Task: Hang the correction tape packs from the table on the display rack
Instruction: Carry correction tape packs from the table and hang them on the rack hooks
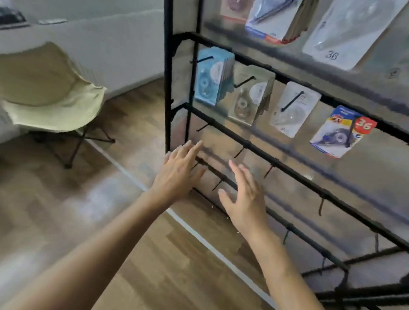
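The black display rack point(293, 165) fills the right half of the head view. On its middle row hang a stack of blue correction tape packs point(211, 76), a stack of clear packs point(250, 97), a white pack point(292, 110) and a blue-and-yellow pack with a red 36 tag point(340, 131). More packs hang on the top row point(273, 13). The lower rows carry bare hooks point(239, 152). My left hand point(180, 170) and my right hand point(245, 197) are stretched out with straight fingers in front of the lower rows, holding nothing. No table is in view.
A pale green folding chair point(49, 93) stands on the wooden floor at the left. A white line point(188, 227) runs across the floor below the rack. A white counter or wall point(85, 38) lies behind the chair.
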{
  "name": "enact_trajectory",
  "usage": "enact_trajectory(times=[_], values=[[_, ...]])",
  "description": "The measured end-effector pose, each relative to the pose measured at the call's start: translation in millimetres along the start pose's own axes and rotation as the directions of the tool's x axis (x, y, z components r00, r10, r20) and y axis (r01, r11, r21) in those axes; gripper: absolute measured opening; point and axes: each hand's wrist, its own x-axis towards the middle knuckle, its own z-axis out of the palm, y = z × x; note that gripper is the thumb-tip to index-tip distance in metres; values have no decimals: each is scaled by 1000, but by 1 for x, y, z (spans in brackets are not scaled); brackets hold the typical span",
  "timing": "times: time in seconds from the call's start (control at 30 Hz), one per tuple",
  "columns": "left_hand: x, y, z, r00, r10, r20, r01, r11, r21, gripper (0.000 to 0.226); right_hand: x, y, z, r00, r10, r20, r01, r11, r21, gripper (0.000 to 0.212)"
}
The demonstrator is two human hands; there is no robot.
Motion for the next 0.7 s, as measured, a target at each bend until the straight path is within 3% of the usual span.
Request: enact_trajectory(times=[0.37, 0.7], values=[[-153, -220, -120, 935, -351, -45, 354, 931, 93, 73, -8, -197, 160, 959, -98, 267, 86, 995, 53, 62], [-251, -374, -209, 712, -652, -260, 678, 735, 12, 77, 11, -366, 285, 799, -394, 455, 362, 918, 159, 65]])
